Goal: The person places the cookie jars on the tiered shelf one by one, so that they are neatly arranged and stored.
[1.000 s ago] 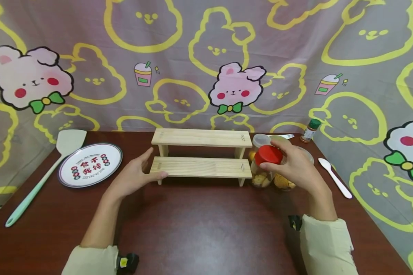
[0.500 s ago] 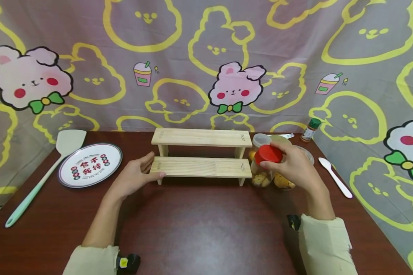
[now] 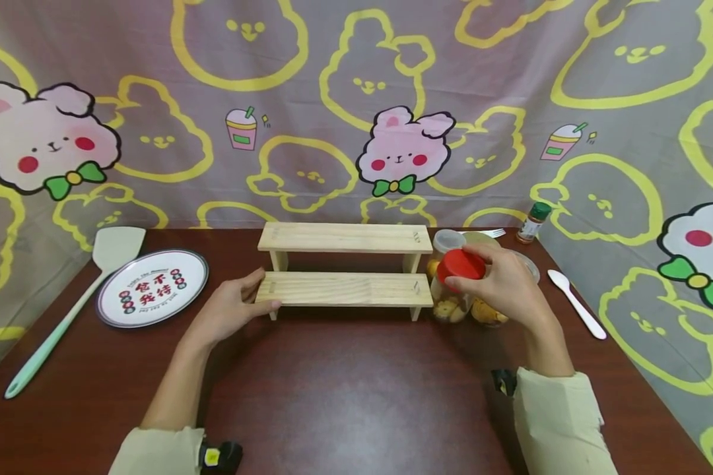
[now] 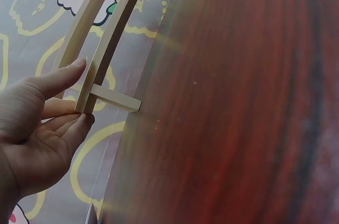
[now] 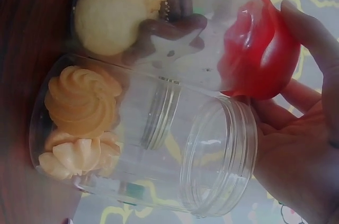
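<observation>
My left hand [image 3: 230, 309] grips the left end of a two-tier wooden shelf [image 3: 344, 288]. In the left wrist view the thumb lies on the lower board [image 4: 108, 49] and the other fingers are curled under its end. With my right hand [image 3: 508, 280] I hold a clear cookie jar [image 3: 449, 307] by its red lid [image 3: 462, 265], at the shelf's right end. Through its wall, cookies and a star-shaped piece [image 5: 169, 44] show in the right wrist view. Beside it a second clear jar [image 5: 212, 160], with swirled cookies inside, shows its threaded rim without a lid.
Behind the red-lidded jar is a jar with a pale lid [image 3: 449, 241]. A fork [image 3: 494, 233], a green-capped spice bottle [image 3: 533, 223] and a white spoon [image 3: 576, 303] lie or stand at right. A white plate [image 3: 152, 288] and a spatula [image 3: 65, 323] occupy the left side.
My left fingers have closed in around the shelf's left end. The right hand stays on the red lid. The head view has shifted slightly, and the shelf stays in place.
</observation>
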### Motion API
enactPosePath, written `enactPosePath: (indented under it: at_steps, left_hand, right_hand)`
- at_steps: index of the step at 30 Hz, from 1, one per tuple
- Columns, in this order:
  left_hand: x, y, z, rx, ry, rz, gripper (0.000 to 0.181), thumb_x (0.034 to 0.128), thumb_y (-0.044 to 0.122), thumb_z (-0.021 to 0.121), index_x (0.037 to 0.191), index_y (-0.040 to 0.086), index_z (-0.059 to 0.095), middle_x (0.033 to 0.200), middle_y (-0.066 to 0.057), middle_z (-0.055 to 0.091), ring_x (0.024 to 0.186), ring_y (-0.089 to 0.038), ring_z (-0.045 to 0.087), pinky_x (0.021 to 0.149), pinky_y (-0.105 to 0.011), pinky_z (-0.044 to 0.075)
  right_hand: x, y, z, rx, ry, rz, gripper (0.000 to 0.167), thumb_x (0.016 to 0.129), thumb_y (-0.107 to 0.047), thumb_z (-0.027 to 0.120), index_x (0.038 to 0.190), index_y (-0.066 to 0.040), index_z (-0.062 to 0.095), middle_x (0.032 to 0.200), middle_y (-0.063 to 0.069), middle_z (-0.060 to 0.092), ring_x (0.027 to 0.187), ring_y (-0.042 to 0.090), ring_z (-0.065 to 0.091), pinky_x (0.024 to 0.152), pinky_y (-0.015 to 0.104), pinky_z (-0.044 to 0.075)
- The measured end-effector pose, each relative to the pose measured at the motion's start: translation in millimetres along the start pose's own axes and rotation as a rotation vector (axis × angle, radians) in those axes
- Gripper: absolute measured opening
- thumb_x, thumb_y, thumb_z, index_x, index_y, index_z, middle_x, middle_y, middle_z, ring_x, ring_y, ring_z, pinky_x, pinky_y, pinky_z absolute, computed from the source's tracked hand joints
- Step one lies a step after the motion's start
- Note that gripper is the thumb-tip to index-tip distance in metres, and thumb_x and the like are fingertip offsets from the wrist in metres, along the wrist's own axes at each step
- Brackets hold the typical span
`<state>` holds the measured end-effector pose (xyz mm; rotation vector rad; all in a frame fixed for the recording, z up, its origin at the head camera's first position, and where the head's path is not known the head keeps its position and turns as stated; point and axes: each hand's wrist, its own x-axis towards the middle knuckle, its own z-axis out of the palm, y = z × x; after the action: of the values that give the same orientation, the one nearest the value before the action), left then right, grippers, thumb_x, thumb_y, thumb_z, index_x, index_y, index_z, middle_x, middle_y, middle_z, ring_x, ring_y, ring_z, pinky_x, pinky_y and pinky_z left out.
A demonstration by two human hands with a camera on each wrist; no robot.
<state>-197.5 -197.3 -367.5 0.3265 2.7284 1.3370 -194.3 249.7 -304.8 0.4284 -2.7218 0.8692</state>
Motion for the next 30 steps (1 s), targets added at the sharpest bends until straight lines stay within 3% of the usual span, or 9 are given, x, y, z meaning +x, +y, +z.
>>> enactPosePath:
  at_steps: [6,15,23,30]
  left_hand:
    - [-1.0,0.4,0.5,-0.013,0.016,0.016,0.081,0.0927,0.03,0.077,0.151,-0.009,0.037,0.159,-0.024,0.033,0.137,-0.035,0.044,0.111,-0.048,0.039]
    - [-1.2,0.9,-0.6,-0.011,0.016,0.024,0.077,0.0932,0.026,0.077,0.15,-0.009,0.039,0.158,-0.024,0.034,0.136,-0.035,0.045,0.11,-0.047,0.04]
    - [-0.6,-2.4,1.4,-0.029,0.032,0.045,0.069,0.094,0.015,0.075,0.148,-0.012,0.041,0.156,-0.027,0.035,0.134,-0.033,0.047,0.107,-0.043,0.042]
    - [-0.1,-4.3,1.2,-0.034,0.032,0.05,0.067,0.0943,0.014,0.075,0.148,-0.011,0.042,0.156,-0.026,0.036,0.135,-0.033,0.046,0.106,-0.041,0.043]
  right_hand:
    - [-0.4,-0.1,1.1,0.029,0.037,0.018,0.06,0.081,-0.022,0.088,0.13,0.004,0.064,0.116,0.021,0.066,0.091,0.033,0.063,0.07,0.036,0.055]
    - [1.2,-0.2,0.2,0.12,0.076,0.001,0.055,0.083,-0.019,0.086,0.13,0.001,0.065,0.121,0.019,0.066,0.093,0.032,0.064,0.068,0.014,0.051]
    - [-0.7,-4.2,-3.3,0.158,0.154,0.015,0.054,0.084,-0.018,0.084,0.131,0.002,0.064,0.128,0.021,0.063,0.1,0.035,0.06,0.068,0.007,0.048]
    - [-0.8,-8.2,-10.7,0.224,0.227,-0.031,0.053,0.083,-0.009,0.085,0.131,0.003,0.065,0.128,0.02,0.063,0.103,0.026,0.055,0.073,0.007,0.049]
